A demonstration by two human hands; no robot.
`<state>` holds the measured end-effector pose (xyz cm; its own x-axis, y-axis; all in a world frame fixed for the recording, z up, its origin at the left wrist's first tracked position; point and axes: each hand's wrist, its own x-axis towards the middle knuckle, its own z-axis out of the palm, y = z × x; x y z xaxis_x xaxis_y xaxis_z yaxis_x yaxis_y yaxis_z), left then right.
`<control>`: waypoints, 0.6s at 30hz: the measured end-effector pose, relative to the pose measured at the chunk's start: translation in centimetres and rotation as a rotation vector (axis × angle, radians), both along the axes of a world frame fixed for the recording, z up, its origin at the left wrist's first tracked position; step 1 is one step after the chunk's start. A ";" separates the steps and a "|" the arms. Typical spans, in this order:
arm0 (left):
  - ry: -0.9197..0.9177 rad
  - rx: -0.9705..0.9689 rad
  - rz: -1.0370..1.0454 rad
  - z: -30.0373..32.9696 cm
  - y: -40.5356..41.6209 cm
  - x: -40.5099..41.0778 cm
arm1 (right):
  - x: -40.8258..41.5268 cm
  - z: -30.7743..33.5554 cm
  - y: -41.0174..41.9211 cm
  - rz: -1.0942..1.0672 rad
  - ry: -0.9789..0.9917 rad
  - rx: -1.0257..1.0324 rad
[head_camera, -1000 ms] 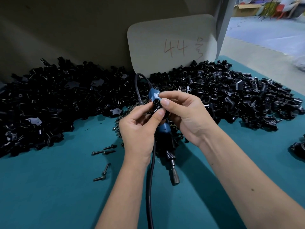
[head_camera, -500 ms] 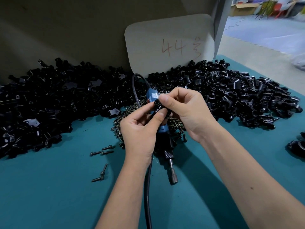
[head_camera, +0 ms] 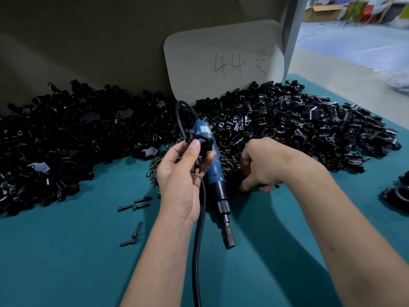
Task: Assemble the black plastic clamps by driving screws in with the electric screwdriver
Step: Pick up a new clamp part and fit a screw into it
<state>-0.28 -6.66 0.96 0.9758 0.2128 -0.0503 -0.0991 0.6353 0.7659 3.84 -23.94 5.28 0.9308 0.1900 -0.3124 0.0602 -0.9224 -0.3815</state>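
Teal tabletop [head_camera: 66,262] fills our view, with a grey wall behind it and a pale card [head_camera: 223,58] marked "44" leaning there. Two big heaps of black plastic clamp parts lie along the back, one on the left [head_camera: 66,134] and one on the right [head_camera: 298,125]. Our left hand [head_camera: 183,176] is raised and grips a black clamp [head_camera: 200,144] between thumb and fingers. Our right hand [head_camera: 261,167] rests low on a small pile of screws [head_camera: 228,160], fingers curled; we cannot tell what it holds. Between our hands the blue electric screwdriver [head_camera: 215,173] lies on the tabletop, its tip pointing toward us and its black cable [head_camera: 197,251] running down. A few loose screws [head_camera: 134,206] lie to the left.
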 end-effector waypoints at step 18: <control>-0.013 -0.006 -0.093 0.0 0.1 -0.1 | 0.6 0.4 0.1 -0.092 -0.206 1.215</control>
<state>-0.38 -6.59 1.01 0.9918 0.1214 -0.0389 -0.0493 0.6465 0.7613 4.46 -23.89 5.73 0.9670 0.1855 0.1747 0.1740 0.0202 -0.9845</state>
